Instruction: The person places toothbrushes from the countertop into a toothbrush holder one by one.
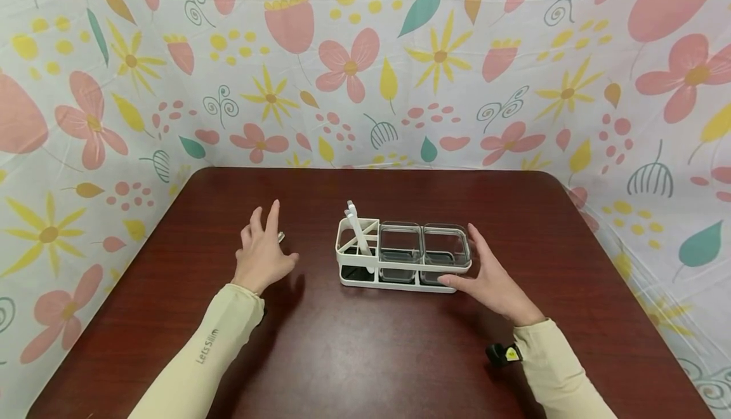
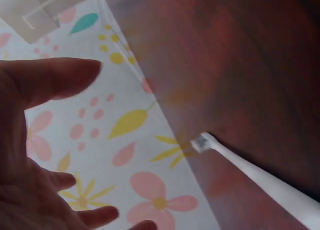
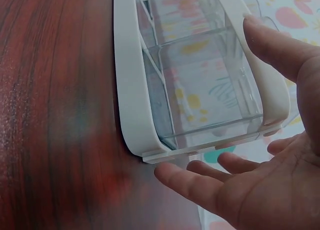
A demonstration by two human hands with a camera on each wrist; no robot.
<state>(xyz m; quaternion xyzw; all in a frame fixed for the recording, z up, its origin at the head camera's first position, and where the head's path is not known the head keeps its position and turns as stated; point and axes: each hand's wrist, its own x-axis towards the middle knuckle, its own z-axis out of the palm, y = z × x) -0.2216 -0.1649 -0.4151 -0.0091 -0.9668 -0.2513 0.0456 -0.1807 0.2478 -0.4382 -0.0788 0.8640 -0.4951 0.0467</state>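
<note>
Toothbrush (image 2: 260,176), slim white plastic, looked light, stiff; I favoured mid-handle. Left hand (image 1: 263,255) hung spread, empty; right hand (image 1: 495,284) spanned the end of a clear-cupped white plastic rack (image 1: 400,265), fingers apart.

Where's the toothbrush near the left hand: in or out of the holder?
Out: the left wrist view shows the toothbrush on the table, apart from the holder.

A dark reddish-brown, wood-grained table (image 1: 365,190) with rounded far corners extends beneath the left hand (image 1: 263,257) and the right hand (image 1: 497,285). Beyond both hangs a creased white sheet (image 1: 365,133) printed with pink flowers, yellow starbursts and teal leaves, continuing left of the left hand and right of the right. Pale, soft glare (image 1: 360,343) lies between them, nearer the person.
</note>
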